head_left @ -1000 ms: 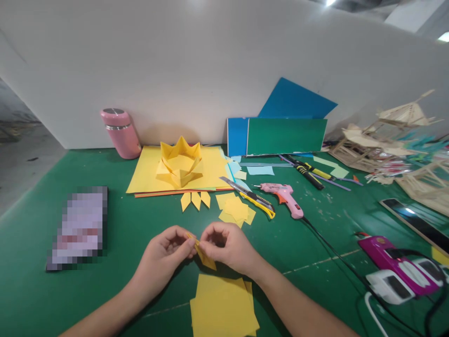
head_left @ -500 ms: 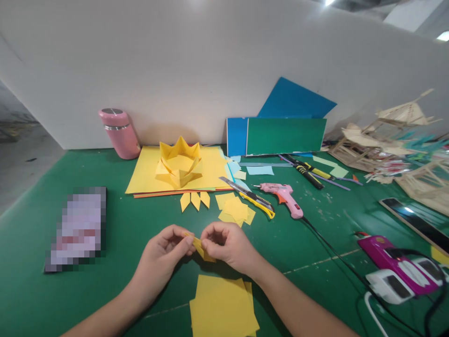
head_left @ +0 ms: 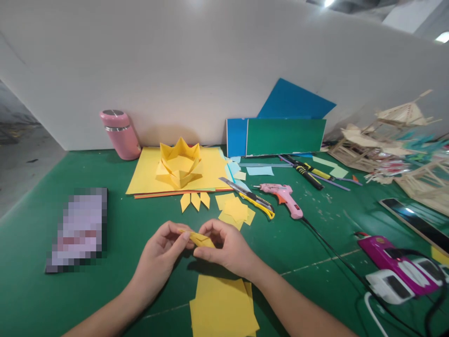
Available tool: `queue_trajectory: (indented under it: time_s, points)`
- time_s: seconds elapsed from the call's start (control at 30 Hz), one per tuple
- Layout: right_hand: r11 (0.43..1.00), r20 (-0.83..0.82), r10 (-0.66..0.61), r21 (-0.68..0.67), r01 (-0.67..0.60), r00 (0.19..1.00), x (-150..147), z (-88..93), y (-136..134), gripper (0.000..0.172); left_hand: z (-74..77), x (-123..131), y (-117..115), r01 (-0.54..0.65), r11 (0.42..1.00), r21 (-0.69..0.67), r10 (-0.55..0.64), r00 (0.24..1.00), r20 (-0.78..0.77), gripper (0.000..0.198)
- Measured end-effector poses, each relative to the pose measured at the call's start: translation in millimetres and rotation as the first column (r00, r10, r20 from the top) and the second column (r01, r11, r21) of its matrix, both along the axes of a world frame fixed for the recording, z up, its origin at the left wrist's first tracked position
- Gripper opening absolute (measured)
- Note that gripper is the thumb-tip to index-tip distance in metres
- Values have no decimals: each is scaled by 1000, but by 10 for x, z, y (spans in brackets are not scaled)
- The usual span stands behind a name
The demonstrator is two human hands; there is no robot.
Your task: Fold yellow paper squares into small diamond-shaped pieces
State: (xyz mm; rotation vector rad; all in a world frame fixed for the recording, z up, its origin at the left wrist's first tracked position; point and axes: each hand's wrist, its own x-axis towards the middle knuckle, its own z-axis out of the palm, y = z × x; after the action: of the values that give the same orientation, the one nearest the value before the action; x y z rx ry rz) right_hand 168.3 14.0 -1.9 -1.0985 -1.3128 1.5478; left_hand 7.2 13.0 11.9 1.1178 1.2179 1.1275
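Observation:
My left hand [head_left: 163,244] pinches the left end of a small folded yellow paper piece [head_left: 201,239] between thumb and fingers. My right hand [head_left: 224,245] curves around the other end, its fingers on the far side and its thumb lower, in front. Creased flaps show on the paper, which is held above the green table. Below the hands lies a stack of yellow paper sheets [head_left: 224,306]. Several small folded yellow pieces [head_left: 195,201] sit in a row beyond my hands. Behind them a pointed yellow paper ring [head_left: 179,175] rests on large paper sheets [head_left: 140,180].
Yellow scraps [head_left: 235,210], a utility knife [head_left: 257,201] with its blade out and a pink glue gun [head_left: 284,194] with a trailing cord lie to the right. A power strip [head_left: 396,262] and phone [head_left: 417,224] are farther right. A pink flask [head_left: 122,135] stands back left.
My right thumb has moved down and off the paper's face, so more of its creased front shows. The paper has tilted flatter. Objects on the table have stayed put.

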Motion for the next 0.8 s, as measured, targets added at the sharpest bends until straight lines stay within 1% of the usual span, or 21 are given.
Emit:
queue_trajectory:
  time_s: [0.13,0.2,0.4,0.53,0.6,0.7,0.8]
  points:
    - [999,-5,-47,12,47,999,-5,4,20,32,24,12,-16,34,998,-52,-33,999,17,25]
    - [999,-18,-53,5,53,998,1,6,31,30,40,6,-19,44,997,-57,-44,999,-6,24]
    - [997,-10,-73,-2,73,997,18,21,37,22,55,-37,15,77,997,-2,-77,992,-103,24]
    - [995,4,-103,-8,103,995,18,57,36,19,49,-68,44,72,996,-49,-78,987,-141,28]
    - [993,11,-119,-23,119,993,15,69,35,19,48,-83,53,74,993,-93,-84,991,-105,31]
    - [988,20,-146,-39,147,989,3,64,31,20,42,-92,60,79,987,-137,-78,997,8,36]
    - [982,35,-187,0,187,982,-16,48,23,19,22,-84,68,80,979,-188,-60,992,109,41]
